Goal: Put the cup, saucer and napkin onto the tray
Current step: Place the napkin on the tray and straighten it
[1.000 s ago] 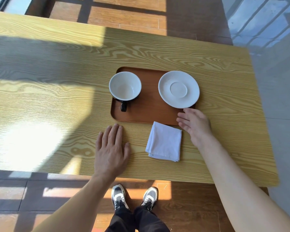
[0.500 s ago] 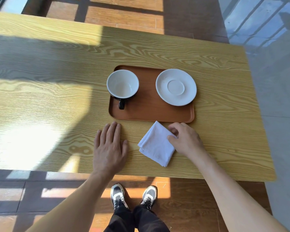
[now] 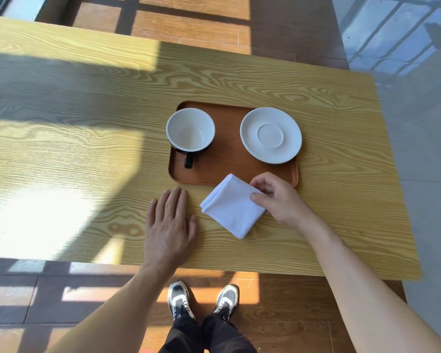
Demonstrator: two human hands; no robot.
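Head view: nearest, the left hand [image 3: 169, 225] lies flat, fingers spread, on the yellow wood-grain table [image 3: 61, 149], while the right hand [image 3: 278, 200] pinches the folded white cloth napkin [image 3: 231, 207] between thumb and fingers. Beyond both hands, the brown wooden tray [image 3: 227, 161] carries the white-lined black cup [image 3: 190, 129] and, farther right, the white round saucer [image 3: 271, 135].

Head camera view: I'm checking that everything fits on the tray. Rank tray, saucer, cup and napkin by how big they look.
1. tray, clearly largest.
2. napkin and saucer: look alike; the napkin lies nearer the camera, so unranked.
3. cup, smallest.
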